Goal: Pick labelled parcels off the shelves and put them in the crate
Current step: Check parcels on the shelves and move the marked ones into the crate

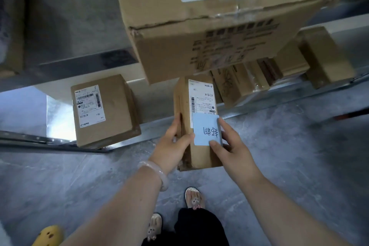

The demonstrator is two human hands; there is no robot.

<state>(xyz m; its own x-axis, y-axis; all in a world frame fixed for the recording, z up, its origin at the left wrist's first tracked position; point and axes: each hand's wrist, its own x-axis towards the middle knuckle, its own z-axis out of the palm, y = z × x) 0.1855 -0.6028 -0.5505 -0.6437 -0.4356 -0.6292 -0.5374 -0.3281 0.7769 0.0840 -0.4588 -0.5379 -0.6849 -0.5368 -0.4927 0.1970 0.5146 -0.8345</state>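
L hand (172, 146) & R hand (236, 153) are both gripping the small parcel (184, 104), R thumb pinning its blue note (206, 129), prob. steadying it for carrying to the crate.

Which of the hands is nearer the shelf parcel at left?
Left. The left hand grips the held parcel just right of the shelf parcel; the right hand is farther right, on the blue note.

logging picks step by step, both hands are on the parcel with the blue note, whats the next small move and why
Probably draw the parcel back toward the body, away from the shelf. The left hand and right hand grip its sides, the blue note sits on its face, and the large carton overhangs its far end. No crate is in view.
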